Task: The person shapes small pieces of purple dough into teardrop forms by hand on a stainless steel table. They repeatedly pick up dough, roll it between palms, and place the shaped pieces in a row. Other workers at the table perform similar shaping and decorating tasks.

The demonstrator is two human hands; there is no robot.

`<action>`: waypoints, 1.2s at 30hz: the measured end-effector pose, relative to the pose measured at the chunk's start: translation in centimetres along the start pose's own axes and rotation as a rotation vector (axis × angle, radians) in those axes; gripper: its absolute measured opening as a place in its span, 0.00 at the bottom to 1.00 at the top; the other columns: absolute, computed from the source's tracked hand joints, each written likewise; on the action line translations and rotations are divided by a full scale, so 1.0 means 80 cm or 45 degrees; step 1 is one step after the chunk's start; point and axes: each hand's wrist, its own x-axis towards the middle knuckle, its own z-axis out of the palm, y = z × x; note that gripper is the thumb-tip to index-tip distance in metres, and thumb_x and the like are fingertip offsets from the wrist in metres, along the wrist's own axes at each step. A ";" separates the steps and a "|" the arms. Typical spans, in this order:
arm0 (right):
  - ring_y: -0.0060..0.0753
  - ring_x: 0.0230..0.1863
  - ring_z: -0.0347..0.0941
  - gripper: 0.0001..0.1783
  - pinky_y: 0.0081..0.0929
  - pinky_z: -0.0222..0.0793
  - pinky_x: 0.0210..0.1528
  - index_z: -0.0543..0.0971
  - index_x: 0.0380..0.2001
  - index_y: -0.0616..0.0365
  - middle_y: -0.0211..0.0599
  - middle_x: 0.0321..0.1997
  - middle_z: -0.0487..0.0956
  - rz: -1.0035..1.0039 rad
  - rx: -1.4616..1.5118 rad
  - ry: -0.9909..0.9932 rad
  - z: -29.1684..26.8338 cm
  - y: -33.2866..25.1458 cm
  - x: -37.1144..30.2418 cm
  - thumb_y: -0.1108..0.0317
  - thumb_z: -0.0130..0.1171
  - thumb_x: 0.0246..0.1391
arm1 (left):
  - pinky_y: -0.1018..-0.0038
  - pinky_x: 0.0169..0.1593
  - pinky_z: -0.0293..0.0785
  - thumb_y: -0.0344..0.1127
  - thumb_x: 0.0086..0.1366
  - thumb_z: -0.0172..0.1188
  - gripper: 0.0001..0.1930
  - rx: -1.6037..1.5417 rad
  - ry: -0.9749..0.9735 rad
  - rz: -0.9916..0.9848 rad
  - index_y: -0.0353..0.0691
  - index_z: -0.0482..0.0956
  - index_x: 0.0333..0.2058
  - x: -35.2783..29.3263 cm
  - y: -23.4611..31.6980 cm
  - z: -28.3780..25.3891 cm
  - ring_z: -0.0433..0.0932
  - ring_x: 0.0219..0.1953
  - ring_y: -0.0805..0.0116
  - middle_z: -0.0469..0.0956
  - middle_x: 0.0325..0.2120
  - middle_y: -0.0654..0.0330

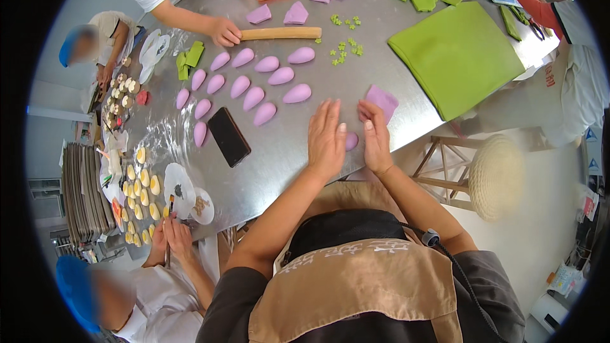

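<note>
My left hand (326, 138) and my right hand (375, 137) stand upright, palms facing each other, at the near edge of a steel table (298, 152). Between the palms sits a small purple dough piece (351, 141), pressed on both sides. A flat purple dough square (382, 101) lies just beyond my right fingertips. Several smooth teardrop-shaped purple dough pieces (254, 82) lie in rows to the left, beyond my left hand.
A black phone (229, 136) lies left of my hands. A green dough sheet (456, 56) covers the right side. Another person's hand (225, 32) holds a wooden rolling pin (281, 33). A person's hands at lower left (168, 235) work beside yellow pastries (138, 184). A wicker stool (483, 174) stands right.
</note>
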 end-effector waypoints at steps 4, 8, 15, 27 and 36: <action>0.57 0.72 0.57 0.33 0.45 0.49 0.73 0.58 0.68 0.62 0.56 0.72 0.59 -0.175 -0.360 -0.364 0.018 -0.006 0.001 0.51 0.40 0.69 | 0.53 0.70 0.51 0.39 0.69 0.49 0.28 0.147 -0.158 0.004 0.35 0.62 0.65 -0.013 -0.011 0.016 0.58 0.69 0.46 0.61 0.66 0.44; 0.59 0.74 0.51 0.34 0.47 0.47 0.74 0.57 0.69 0.63 0.58 0.72 0.58 -0.265 -0.428 -0.597 0.006 -0.015 -0.037 0.50 0.41 0.69 | 0.53 0.71 0.50 0.43 0.68 0.50 0.30 0.033 -0.264 -0.072 0.35 0.62 0.65 -0.061 0.004 -0.005 0.57 0.70 0.47 0.61 0.66 0.47; 0.60 0.72 0.55 0.31 0.47 0.49 0.73 0.60 0.68 0.62 0.55 0.70 0.62 -0.120 -0.472 -0.357 0.030 -0.007 0.042 0.55 0.39 0.69 | 0.51 0.67 0.55 0.41 0.64 0.56 0.31 0.157 -0.033 0.016 0.36 0.64 0.63 0.015 -0.009 0.008 0.62 0.65 0.46 0.66 0.63 0.46; 0.59 0.71 0.57 0.32 0.43 0.51 0.72 0.61 0.67 0.65 0.59 0.69 0.63 -0.097 -0.460 -0.272 0.034 -0.002 0.028 0.53 0.43 0.68 | 0.52 0.71 0.49 0.44 0.70 0.48 0.28 0.271 -0.055 -0.043 0.39 0.63 0.66 0.008 -0.020 0.017 0.56 0.70 0.47 0.61 0.67 0.45; 0.48 0.75 0.51 0.39 0.39 0.43 0.75 0.55 0.69 0.68 0.55 0.73 0.58 0.061 0.180 -0.107 0.029 0.008 0.035 0.46 0.37 0.70 | 0.54 0.67 0.59 0.39 0.72 0.42 0.27 0.043 0.039 0.042 0.32 0.62 0.65 0.030 0.008 0.018 0.63 0.66 0.42 0.64 0.64 0.40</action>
